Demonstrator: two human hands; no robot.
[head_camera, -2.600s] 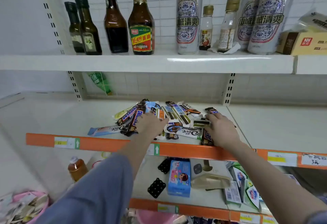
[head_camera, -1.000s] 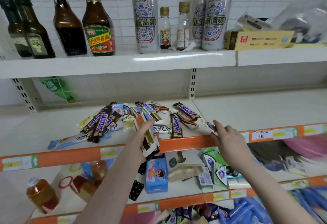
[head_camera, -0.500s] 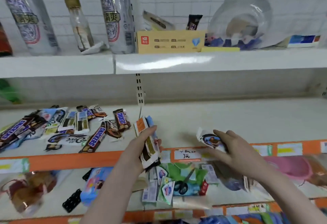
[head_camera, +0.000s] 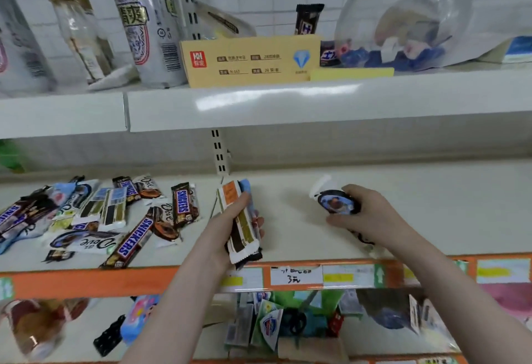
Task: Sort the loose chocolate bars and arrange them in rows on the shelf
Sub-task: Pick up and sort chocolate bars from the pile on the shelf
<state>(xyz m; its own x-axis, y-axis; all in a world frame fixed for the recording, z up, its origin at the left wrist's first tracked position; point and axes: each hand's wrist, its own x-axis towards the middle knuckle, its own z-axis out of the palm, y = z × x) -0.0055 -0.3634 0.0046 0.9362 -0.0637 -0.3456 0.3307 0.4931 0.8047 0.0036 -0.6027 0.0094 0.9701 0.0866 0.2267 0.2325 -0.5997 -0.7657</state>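
The left hand grips a small stack of bars, fanned a little at the top, thumb across the front and fingers curled behind. The right hand holds a single white-wrapped bar with a dark oval picture, fingers wrapped over it, low above the bare part of the middle shelf. The rest of the chocolate bars lie in a loose heap on the left part of the same shelf, some overlapping, some face down, a few close to the orange front edge.

The likely trouble is the stack: it is held by one hand only and the wrappers look slick, so a loosened thumb could let the bottom bars slide out and drop onto the cluttered shelf below. The single bar, if set down crooked, would throw off any row begun from it. Reaching back into the heap could also nudge the bars near the front edge over it
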